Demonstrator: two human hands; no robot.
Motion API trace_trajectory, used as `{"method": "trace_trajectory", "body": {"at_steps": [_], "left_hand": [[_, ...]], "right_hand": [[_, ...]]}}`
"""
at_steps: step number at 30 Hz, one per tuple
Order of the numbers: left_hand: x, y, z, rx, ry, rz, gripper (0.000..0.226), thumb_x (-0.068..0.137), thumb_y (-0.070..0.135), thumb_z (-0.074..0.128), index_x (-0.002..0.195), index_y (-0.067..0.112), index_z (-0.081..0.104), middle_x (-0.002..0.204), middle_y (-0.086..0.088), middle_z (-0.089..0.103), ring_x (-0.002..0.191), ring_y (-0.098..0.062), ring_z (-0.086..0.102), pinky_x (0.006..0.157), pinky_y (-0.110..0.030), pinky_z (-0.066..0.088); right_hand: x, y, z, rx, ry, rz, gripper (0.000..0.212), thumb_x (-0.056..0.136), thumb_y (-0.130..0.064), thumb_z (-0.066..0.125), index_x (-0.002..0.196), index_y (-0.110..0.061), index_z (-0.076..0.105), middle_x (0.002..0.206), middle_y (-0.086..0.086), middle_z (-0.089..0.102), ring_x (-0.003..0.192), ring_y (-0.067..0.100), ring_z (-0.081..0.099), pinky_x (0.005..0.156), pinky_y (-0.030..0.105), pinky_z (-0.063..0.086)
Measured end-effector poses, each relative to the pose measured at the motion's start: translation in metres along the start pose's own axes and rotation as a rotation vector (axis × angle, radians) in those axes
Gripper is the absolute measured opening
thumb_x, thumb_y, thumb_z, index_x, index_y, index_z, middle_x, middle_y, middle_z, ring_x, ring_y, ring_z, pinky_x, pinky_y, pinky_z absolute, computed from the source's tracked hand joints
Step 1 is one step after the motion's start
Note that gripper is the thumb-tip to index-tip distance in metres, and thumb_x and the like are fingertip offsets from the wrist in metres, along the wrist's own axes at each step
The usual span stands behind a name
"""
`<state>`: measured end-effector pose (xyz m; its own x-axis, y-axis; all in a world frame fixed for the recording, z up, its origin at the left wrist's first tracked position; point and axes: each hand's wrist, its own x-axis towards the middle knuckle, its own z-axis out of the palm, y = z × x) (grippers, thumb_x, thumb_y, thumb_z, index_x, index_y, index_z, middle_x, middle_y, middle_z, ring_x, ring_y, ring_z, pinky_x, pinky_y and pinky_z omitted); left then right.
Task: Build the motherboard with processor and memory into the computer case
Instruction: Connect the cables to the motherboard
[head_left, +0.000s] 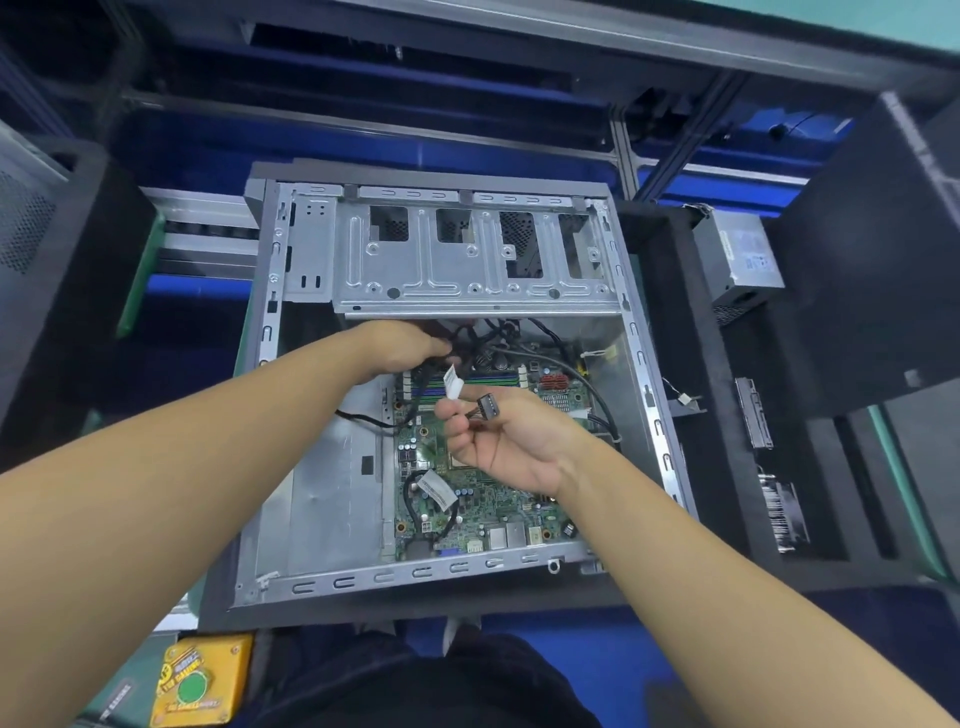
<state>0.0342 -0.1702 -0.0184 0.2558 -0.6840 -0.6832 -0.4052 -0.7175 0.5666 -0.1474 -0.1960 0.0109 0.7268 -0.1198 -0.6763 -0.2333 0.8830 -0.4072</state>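
From the head view, the computer case (457, 571) lies open on its side on the worktop. The motherboard (483, 504) is already laid inside it, at the near right of the case floor, below the metal drive cage (467, 260). The memory sticks (483, 382) sit in their slots at the board's far edge. The processor area is largely hidden behind the right hand, so I cannot say how it stands.

The board looks light but stiff and fragile, with bare solder and small parts across its face. It is best taken by its edges and never pressed in the middle. The cables are soft and springy, and are safest held by the plug body rather than pulled by the wires.

The left hand (400, 345) reaches far into the case with the forearm stretched out. Its fingers are curled round a black cable bundle (483, 343) just under the cage edge, seemingly holding it off the board.

The right hand (509, 441) hovers over the middle of the board, palm turned up towards the camera. It pinches the wires of a small black connector (487, 406) between thumb and fingers, and a white tag (453, 382) hangs just beside it.

Well apart on the right, a power supply (737, 254) rests in a dark tray. A yellow button box (200, 680) sits at the near left.
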Motion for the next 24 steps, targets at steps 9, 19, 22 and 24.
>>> {"method": "trace_trajectory", "body": {"at_steps": [9,19,22,24], "left_hand": [[-0.037,-0.007,0.016,-0.062,0.318,-0.072,0.030,0.092,0.032,0.051,0.077,0.008,0.061,0.077,-0.008,0.063,0.064,-0.022,0.057,0.054,-0.025,0.039],[-0.067,0.005,0.044,-0.855,-0.199,0.025,0.030,0.084,0.002,0.071,0.112,0.013,0.065,0.092,-0.015,0.072,0.085,-0.024,0.072,0.071,-0.034,0.060],[-0.061,0.002,0.051,-0.756,-0.154,0.119,0.020,0.081,0.001,0.073,0.100,0.005,0.069,0.084,-0.014,0.067,0.075,-0.019,0.070,0.069,-0.030,0.060],[-0.056,-0.002,0.049,-0.507,-0.095,0.268,0.017,0.077,0.007,0.079,0.091,0.011,0.070,0.075,-0.007,0.063,0.067,-0.018,0.062,0.069,-0.032,0.057]], "right_hand": [[0.006,0.004,-0.005,-0.090,0.361,-0.162,0.072,0.096,0.011,0.052,0.155,-0.009,0.015,0.074,0.012,0.072,0.063,0.019,0.060,0.057,0.029,0.050],[0.015,0.002,-0.009,-0.063,0.530,-0.240,0.076,0.092,0.011,0.060,0.154,-0.007,0.021,0.089,0.016,0.070,0.060,0.021,0.064,0.053,0.033,0.054],[0.012,0.002,-0.014,-0.052,0.527,-0.232,0.074,0.089,0.016,0.060,0.149,-0.004,0.023,0.096,0.023,0.068,0.068,0.026,0.066,0.056,0.036,0.057],[0.007,0.000,-0.020,-0.008,0.466,-0.193,0.061,0.091,0.017,0.056,0.140,-0.008,0.030,0.089,0.022,0.069,0.075,0.027,0.067,0.069,0.039,0.059]]}}
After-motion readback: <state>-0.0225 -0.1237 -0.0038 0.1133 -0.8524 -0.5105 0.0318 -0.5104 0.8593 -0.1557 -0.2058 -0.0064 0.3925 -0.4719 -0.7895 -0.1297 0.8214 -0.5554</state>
